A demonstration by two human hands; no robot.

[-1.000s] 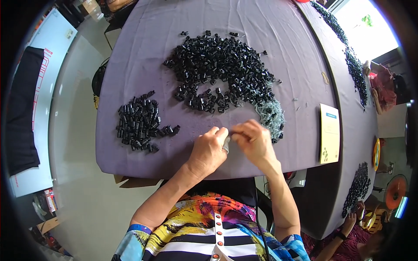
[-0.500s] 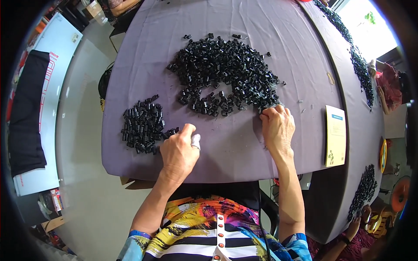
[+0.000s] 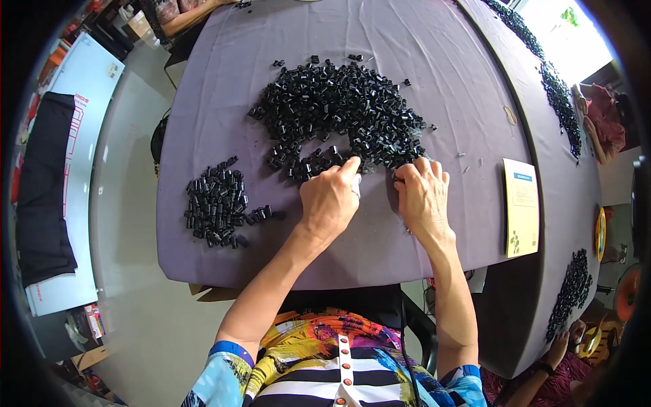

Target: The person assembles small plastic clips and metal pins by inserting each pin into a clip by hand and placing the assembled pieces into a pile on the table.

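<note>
A large heap of small shiny black plastic pieces covers the middle of the purple-grey tablecloth. To its lower left lies a smaller pile of the same pieces, with a few strays at its right side. My left hand is at the near edge of the big heap, its fingers curled and the index finger pointing forward; its fingertips are partly hidden. Close on its right, my right hand is closed at the heap's near right corner. Whatever its fingers pinch is hidden beneath them.
A yellow booklet lies at the table's right edge. Beyond it, a second table bears more black pieces, with other people's hands beside them. A rubber band and some small clear bits lie right of the heap.
My left hand has moved right and forward, from the small pile to the big heap's near edge. A few pieces now lie where it was. My right hand has shifted slightly left.
</note>
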